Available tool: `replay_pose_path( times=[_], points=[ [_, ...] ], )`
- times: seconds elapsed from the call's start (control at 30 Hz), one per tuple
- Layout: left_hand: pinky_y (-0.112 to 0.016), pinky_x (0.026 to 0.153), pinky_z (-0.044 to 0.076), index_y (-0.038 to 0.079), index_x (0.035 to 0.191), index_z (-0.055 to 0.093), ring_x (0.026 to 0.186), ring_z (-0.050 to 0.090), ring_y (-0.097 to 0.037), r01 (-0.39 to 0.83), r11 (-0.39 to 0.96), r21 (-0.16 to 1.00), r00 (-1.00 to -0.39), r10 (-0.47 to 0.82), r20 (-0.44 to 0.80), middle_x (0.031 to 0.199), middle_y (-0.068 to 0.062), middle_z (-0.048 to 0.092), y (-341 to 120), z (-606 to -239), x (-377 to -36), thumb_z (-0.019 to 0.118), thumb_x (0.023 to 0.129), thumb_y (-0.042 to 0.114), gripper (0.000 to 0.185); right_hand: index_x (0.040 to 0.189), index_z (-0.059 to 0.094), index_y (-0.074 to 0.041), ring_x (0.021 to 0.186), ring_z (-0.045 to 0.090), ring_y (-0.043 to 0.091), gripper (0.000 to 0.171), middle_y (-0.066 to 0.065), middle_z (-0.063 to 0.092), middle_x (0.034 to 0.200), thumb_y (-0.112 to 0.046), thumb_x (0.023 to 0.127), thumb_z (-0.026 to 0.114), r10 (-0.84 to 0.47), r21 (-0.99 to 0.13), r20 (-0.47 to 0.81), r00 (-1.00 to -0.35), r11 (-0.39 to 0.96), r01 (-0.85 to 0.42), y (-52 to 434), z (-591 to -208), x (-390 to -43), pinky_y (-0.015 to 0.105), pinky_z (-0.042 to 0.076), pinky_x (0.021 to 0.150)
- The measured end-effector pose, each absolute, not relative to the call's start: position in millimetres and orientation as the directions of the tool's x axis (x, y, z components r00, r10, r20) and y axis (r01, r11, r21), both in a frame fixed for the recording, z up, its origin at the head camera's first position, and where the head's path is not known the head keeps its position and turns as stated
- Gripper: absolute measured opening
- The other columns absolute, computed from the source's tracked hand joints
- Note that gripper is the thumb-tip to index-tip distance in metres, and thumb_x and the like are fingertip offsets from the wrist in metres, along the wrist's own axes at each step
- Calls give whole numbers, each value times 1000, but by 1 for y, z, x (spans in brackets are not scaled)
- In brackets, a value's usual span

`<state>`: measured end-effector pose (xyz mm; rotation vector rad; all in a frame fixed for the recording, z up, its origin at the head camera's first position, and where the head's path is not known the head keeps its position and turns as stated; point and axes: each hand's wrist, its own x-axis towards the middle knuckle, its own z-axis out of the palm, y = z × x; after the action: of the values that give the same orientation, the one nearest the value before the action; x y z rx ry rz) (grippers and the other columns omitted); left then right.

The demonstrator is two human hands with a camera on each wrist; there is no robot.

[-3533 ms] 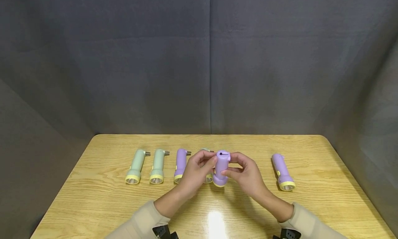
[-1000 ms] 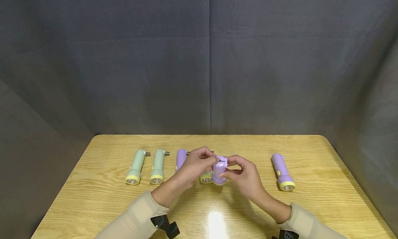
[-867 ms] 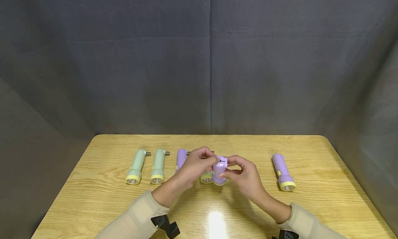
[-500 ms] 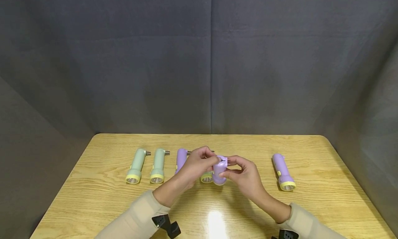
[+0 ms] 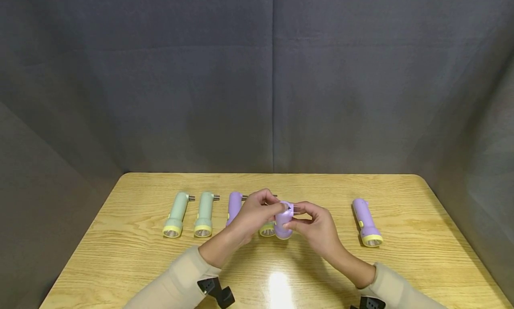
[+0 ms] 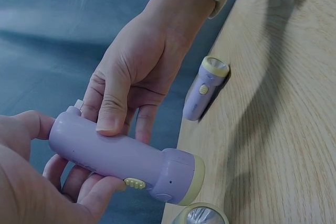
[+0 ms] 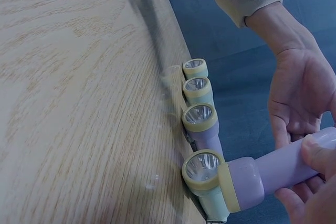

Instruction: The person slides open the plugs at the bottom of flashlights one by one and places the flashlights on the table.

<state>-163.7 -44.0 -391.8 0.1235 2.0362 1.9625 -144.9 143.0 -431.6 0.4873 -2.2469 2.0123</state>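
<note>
Both hands hold one purple plastic flashlight with a pale yellow head ring above the middle of the wooden table. The right hand curls its thumb and fingers around the body, and the left hand pinches the rear end. Two green flashlights lie on the left, and another purple flashlight lies well apart on the right.

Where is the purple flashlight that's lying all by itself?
In the head view the lone purple flashlight lies on the table to the right of both hands, apart from the row of flashlights on the left.
</note>
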Motion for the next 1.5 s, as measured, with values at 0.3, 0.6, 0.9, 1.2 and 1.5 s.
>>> replay_pose_path(
  times=[0.3, 0.6, 0.9, 1.2, 1.5],
  points=[
    [-42, 88, 56, 4, 91, 61, 89, 62, -18, -138, 72, 988, -952, 264, -152, 94, -6, 62, -41, -390, -164, 73, 89, 15, 17, 108, 71, 9, 95, 73, 16, 33, 14, 72, 104, 11, 77, 82, -185, -953, 279, -942, 70, -296, 144, -430, -145, 34, 61, 81],
    [-38, 81, 51, 3, 93, 61, 86, 59, -17, -117, 77, 990, -952, 274, -134, 95, -6, 63, -40, -389, -163, 73, 91, 17, 18, 108, 72, 9, 96, 72, 14, 33, 7, 73, 102, 10, 77, 82, -177, -952, 281, -943, 70, -297, 145, -429, -145, 33, 61, 82],
    [-32, 71, 50, 1, 96, 61, 78, 58, -17, -13, 119, 993, -938, 343, -53, 90, -7, 63, -43, -388, -167, 71, 96, 19, 20, 109, 72, 9, 97, 71, 11, 32, -1, 73, 103, 9, 78, 81, -169, -948, 296, -940, 71, -312, 146, -429, -146, 33, 61, 81],
    [-31, 77, 54, 1, 101, 61, 81, 58, -13, 71, 139, 988, -918, 395, 10, 96, -5, 64, -46, -390, -170, 67, 100, 18, 18, 108, 72, 9, 97, 71, 11, 31, -1, 74, 103, 9, 78, 81, -158, -946, 295, -942, 87, -311, 149, -430, -147, 32, 61, 81],
    [-32, 90, 55, 4, 111, 62, 104, 62, -18, 241, 128, 962, -852, 502, 146, 117, -7, 65, -56, -397, -171, 71, 96, 8, 18, 107, 72, 9, 99, 67, 9, 30, 3, 74, 106, 11, 78, 80, -158, -934, 328, -931, 96, -345, 153, -428, -148, 31, 61, 82]
  ],
)
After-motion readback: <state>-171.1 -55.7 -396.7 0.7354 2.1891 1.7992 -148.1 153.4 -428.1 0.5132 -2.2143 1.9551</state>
